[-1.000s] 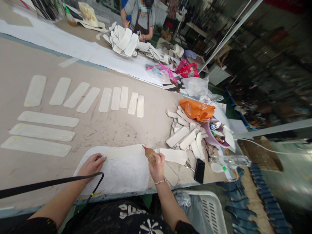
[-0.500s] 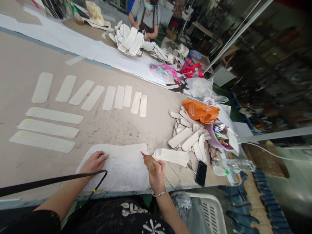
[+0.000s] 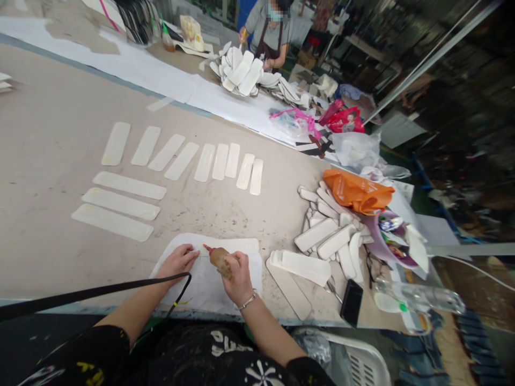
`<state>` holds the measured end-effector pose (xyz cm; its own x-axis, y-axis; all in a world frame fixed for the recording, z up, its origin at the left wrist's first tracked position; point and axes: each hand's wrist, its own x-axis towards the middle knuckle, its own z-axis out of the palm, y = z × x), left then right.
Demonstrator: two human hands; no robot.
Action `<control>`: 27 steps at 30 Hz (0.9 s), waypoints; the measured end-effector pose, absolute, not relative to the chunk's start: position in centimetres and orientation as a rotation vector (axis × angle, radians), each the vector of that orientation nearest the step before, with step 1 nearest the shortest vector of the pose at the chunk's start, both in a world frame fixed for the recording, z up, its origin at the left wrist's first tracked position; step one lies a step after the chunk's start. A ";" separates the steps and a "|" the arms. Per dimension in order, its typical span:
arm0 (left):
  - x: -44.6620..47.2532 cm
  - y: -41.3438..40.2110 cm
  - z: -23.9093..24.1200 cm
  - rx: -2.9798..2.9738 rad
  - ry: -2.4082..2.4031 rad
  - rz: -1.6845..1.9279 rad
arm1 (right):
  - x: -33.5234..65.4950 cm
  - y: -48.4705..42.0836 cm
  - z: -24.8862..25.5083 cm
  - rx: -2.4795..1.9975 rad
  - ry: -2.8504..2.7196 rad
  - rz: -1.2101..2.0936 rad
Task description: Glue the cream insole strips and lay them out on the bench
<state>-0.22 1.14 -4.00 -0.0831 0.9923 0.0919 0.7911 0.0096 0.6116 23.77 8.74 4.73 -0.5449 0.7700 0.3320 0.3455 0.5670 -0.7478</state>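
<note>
My right hand is wrapped round a brown squeeze bottle, tilted so its red nozzle points left and down at a pale strip. The nozzle tip is close to the strip's left part; I cannot tell whether it touches. This strip lies along the top edge of a white paper sheet. Just left of the nozzle, my left hand rests with its fingers stretched out at the strip's left end. Part of that end is hidden by the fingers.
Several pale strips lie spaced out on the table at left. On the right are a pile of white pieces, a phone, an orange bag and a purple basin. A black strap crosses my left forearm. Across the table, a person works.
My right hand has carried the bottle left along the strip, from its right end to near my left fingers. The view has shifted, so most things appear farther right.
</note>
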 end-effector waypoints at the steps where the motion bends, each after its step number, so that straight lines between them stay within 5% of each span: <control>1: -0.2 1.1 -4.1 1.838 1.929 0.750 | 23.5 8.7 4.6 -0.880 -2.148 0.832; 27: -0.4 1.2 -4.5 1.945 1.970 0.738 | 34.4 9.2 4.8 -1.181 -2.154 0.531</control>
<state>-0.43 1.19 -4.53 -0.0577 0.9862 0.1550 0.8454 -0.0343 0.5330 34.39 9.19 4.79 -0.4096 0.8529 0.3236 0.6046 0.5194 -0.6039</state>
